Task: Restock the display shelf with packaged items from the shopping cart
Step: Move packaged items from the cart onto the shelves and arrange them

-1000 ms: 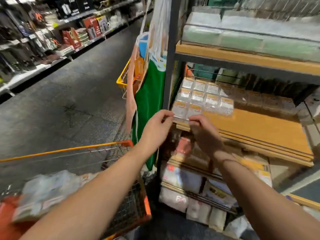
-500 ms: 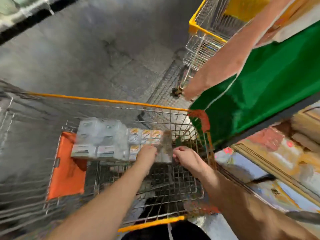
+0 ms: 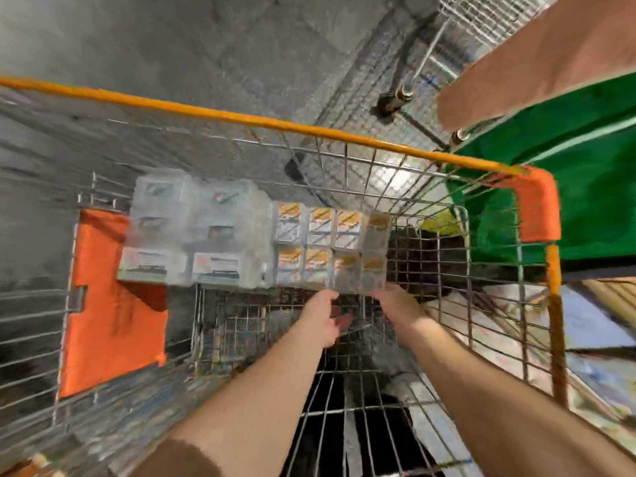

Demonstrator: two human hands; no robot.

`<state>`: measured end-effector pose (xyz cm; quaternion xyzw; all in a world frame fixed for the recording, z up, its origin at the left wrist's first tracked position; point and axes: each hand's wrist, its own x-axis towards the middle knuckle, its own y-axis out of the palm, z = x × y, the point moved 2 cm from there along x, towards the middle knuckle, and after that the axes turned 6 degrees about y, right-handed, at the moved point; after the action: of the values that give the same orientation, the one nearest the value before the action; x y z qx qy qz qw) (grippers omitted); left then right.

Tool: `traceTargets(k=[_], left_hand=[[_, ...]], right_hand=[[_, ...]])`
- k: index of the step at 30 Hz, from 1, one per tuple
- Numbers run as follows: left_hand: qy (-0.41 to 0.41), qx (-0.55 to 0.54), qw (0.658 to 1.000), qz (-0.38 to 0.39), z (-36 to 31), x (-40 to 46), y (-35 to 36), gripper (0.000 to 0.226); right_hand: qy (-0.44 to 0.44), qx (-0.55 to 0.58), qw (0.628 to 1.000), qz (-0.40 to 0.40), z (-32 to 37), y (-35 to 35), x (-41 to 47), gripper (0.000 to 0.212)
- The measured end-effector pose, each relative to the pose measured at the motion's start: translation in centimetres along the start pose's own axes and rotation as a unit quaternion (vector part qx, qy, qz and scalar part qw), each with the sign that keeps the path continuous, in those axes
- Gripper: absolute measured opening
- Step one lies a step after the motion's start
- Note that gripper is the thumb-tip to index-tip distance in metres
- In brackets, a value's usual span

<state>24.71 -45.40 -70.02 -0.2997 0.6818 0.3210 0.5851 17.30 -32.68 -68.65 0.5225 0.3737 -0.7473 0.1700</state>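
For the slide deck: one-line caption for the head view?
Both hands, left hand and right hand, reach the orange-labelled packs in the wire cart.
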Motion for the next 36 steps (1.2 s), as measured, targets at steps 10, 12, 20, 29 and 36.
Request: traceTargets(k=[10,12,20,29,36], left_hand=[[0.012,-0.058,0.998,-0.03,0.1,2.1,1.9,0.023],[0.01,-0.064,0.997,-0.042,0.1,2.0,2.2,0.022],[0.014,-0.044,0.997,-0.066,-0.1,2.4,3.2,0.036],[0.103,0.109,0.989,-0.015,-0.7,-6.6,3.1,0.029],[0.278,0.178,0.944,0.009,-1.3,-22.2,5.6,0.014]], right_hand=[[0.068,0.121,0.99,-0.008,-0.2,1.5,2.9,0.033],[0.086,0.124,0.988,-0.013,-0.3,1.4,3.0,0.041],[0.112,0.165,0.98,0.023,0.0,0.3,2.2,0.049],[0.072,0.228,0.969,0.061,0.3,-3.5,-4.7,0.029],[-0.138,0.224,0.963,0.054,-0.4,-12.3,-17.1,0.028]])
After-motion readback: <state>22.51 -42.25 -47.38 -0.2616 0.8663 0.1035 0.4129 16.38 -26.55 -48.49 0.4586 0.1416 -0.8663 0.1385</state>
